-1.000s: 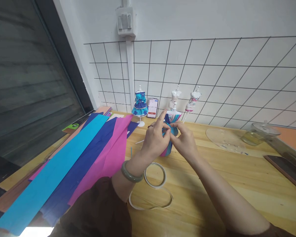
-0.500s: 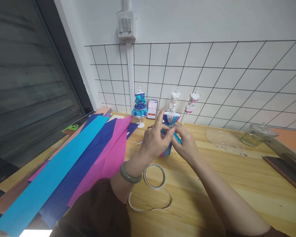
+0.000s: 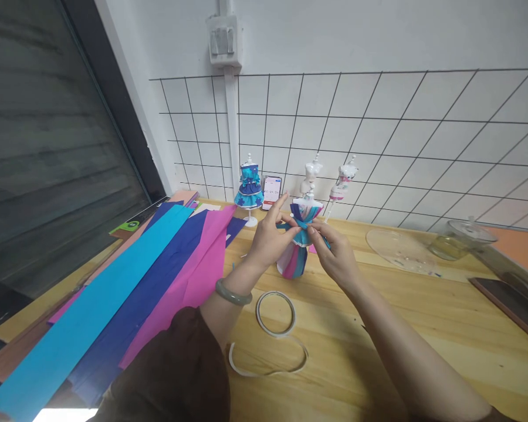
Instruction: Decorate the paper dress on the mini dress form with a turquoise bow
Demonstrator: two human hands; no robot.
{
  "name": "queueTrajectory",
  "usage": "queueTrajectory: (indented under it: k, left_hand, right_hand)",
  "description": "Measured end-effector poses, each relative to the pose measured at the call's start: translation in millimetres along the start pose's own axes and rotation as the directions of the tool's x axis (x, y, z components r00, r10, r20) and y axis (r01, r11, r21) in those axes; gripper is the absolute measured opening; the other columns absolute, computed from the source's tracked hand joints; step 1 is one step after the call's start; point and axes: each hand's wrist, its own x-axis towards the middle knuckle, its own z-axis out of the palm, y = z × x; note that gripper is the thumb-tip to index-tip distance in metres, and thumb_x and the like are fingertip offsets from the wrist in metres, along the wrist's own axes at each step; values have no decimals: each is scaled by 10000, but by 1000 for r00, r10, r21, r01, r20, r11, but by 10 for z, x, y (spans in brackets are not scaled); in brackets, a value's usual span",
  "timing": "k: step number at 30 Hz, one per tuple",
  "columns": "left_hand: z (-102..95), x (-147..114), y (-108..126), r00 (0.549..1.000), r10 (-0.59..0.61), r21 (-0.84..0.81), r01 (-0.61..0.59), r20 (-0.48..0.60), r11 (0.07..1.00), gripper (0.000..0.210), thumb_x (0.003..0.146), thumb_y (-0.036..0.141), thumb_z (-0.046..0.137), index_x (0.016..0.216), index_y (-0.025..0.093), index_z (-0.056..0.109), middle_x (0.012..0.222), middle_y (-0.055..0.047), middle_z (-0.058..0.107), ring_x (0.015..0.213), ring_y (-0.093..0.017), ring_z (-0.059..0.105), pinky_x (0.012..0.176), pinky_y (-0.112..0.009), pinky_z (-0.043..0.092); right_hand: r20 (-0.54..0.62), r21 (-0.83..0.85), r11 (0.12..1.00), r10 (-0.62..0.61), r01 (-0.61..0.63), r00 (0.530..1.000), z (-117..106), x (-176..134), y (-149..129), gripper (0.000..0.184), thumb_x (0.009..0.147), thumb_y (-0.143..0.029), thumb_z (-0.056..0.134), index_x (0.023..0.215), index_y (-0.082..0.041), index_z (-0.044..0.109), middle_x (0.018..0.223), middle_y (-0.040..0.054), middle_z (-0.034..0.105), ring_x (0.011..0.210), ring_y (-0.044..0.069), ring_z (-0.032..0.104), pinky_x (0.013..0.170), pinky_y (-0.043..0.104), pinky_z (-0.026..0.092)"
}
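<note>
A small mannequin in a paper dress stands in front of me, its skirt striped in pink, teal, navy and white. Round its waist runs a narrow blue paper strip, crossed or knotted at the front. My left hand pinches one end of the strip between thumb and fingers, with the index finger raised. At the other side, my right hand pinches the opposite end, whose tail shows past the fingers. Both hands touch the waist of the dress.
Behind stand a blue-dressed mannequin, two white ones and a phone. Coloured paper sheets cover the left side. A tape roll and a loose pale strip lie in front. A glass jar is at right.
My hands have drawn apart sideways, pulling the blue strip closer round the waist. More of the dress's skirt now shows between them.
</note>
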Motion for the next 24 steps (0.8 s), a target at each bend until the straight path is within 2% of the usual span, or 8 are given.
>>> queueTrajectory:
  k: [3, 6, 9, 11, 17, 21, 24]
  left_hand:
    - [-20, 43, -19, 1000, -13, -3, 13, 18, 1000, 749, 733, 126, 665, 1384, 280, 330, 818, 17, 600, 843, -122, 577, 862, -315, 447]
    - [-44, 76, -30, 1000, -6, 44, 5, 23, 999, 781, 722, 148, 684, 1393, 299, 314, 865, 11, 589, 847, -122, 559, 862, -313, 438]
    - [-63, 98, -53, 1000, 12, 64, -14, 27, 998, 842, 717, 182, 703, 1417, 309, 251, 1005, -22, 599, 979, -147, 545, 930, -344, 402]
    - [-71, 106, -75, 999, 8, 22, -9, 49, 1000, 898, 715, 199, 714, 1434, 317, 189, 1092, -46, 598, 1066, -167, 528, 965, -367, 384]
    - [-83, 103, -85, 985, -74, -160, 100, 157, 982, 969, 747, 171, 671, 1459, 299, 27, 1122, -83, 613, 1112, -184, 547, 905, -355, 459]
    - [-76, 92, -56, 988, -67, -157, 88, 136, 984, 933, 750, 127, 630, 1456, 317, 52, 1176, -76, 595, 1111, -177, 550, 910, -354, 467]
    - [-81, 82, -39, 991, -45, -155, 64, 124, 986, 912, 742, 122, 631, 1452, 328, 97, 1178, -67, 596, 1103, -185, 552, 911, -357, 471]
  right_hand:
    - [0, 21, 998, 64, -64, 998, -16, 1, -20, 275, 894, -417, 438, 859, -224, 629, 912, 50, 657, 861, 209, 603, 768, 334, 468]
    - [-3, 43, 994, 100, -100, 995, -25, 3, -20, 267, 887, -418, 450, 848, -220, 624, 890, 40, 651, 812, 194, 593, 741, 314, 463]
    - [-3, 61, 991, 117, -117, 993, -27, 7, -10, 269, 884, -422, 452, 827, -218, 617, 864, 32, 640, 793, 188, 581, 732, 306, 454]
    - [1, 75, 989, 127, -127, 992, -31, 7, -5, 272, 882, -425, 455, 793, -217, 606, 846, 29, 634, 785, 187, 575, 730, 305, 450]
    - [-26, 109, 986, 131, -127, 991, -37, -16, 11, 272, 866, -404, 496, 674, -219, 553, 789, 27, 627, 965, 224, 579, 832, 326, 432]
    - [-55, 78, 992, 107, -103, 993, -14, -42, 35, 233, 862, -368, 517, 689, -221, 566, 847, 42, 663, 1020, 237, 589, 847, 350, 445]
    - [-76, 2, 1000, 20, -20, 997, -12, -48, 49, 191, 863, -326, 523, 719, -219, 587, 929, 68, 685, 1073, 253, 585, 870, 383, 445]
